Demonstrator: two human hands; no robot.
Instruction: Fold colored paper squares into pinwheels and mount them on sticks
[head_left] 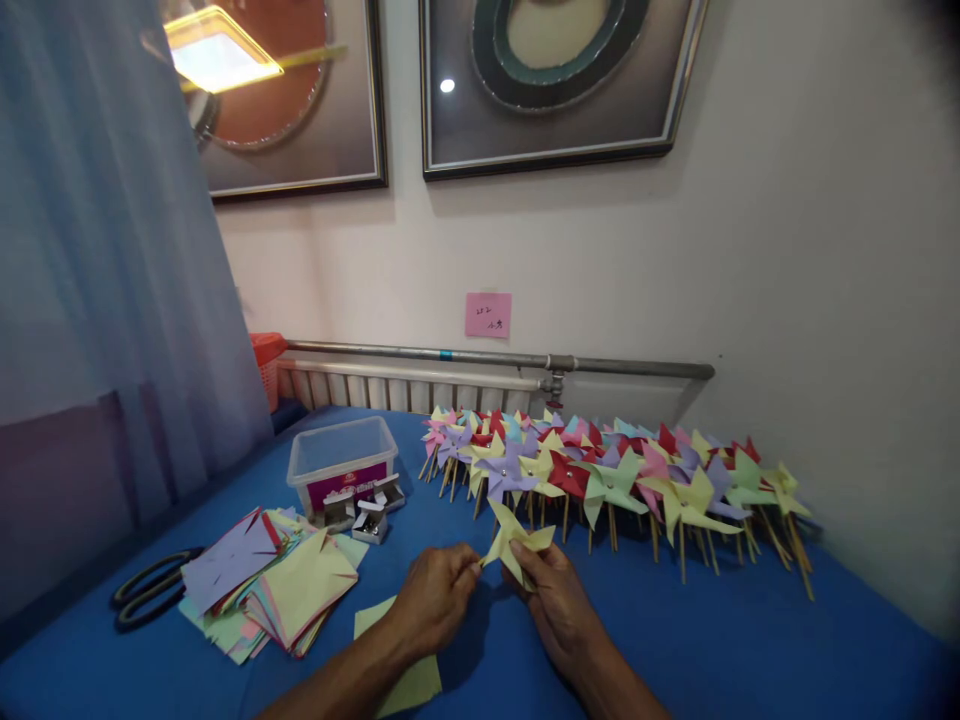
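A pale yellow paper pinwheel (517, 540) is pinched between the thumb and fingers of my right hand (559, 600). Close beside it on the left, my left hand (439, 595) is closed, its fingertips on what looks like a thin wooden stick (471, 566) at the pinwheel's edge; most of the stick is hidden. Under my left forearm lies a pale yellow-green paper sheet (416, 685). To the left, cut paper squares (300, 590) in several colours are piled up beside black-handled scissors (154, 590), whose blades are covered by the paper.
Many finished pinwheels (611, 487) on sticks lie in rows at the right. A clear plastic tub (341, 450) stands at the back left, with small open boxes (370, 522) in front. Behind the blue table (675, 650) run a metal pipe (495, 356) and a radiator (360, 390). A curtain (112, 250) hangs left.
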